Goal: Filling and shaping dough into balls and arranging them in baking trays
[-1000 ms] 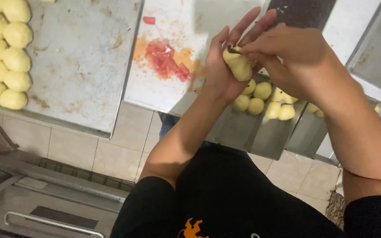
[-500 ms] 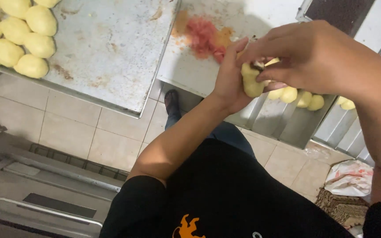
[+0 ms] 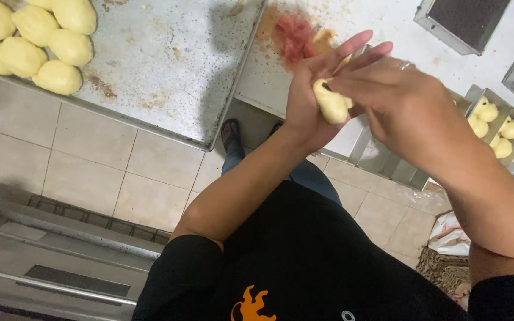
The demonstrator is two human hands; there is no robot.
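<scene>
Dough being pinched shut.
Left hand [image 3: 304, 101] cups the dough piece [image 3: 330, 102]; right hand [image 3: 397, 98] pinches its top, sealing it above the desk [image 3: 388, 30].

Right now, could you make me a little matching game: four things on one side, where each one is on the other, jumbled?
Things:
1. dough piece
2. row of shaped dough pieces
3. red filling smear
4. small dough balls

Places:
A. in a metal tray at the far right
B. between the left hand and right hand
C. on the white board at top centre
D. on the big metal tray at top left

Pairs: 1-B, 2-D, 3-C, 4-A
</scene>
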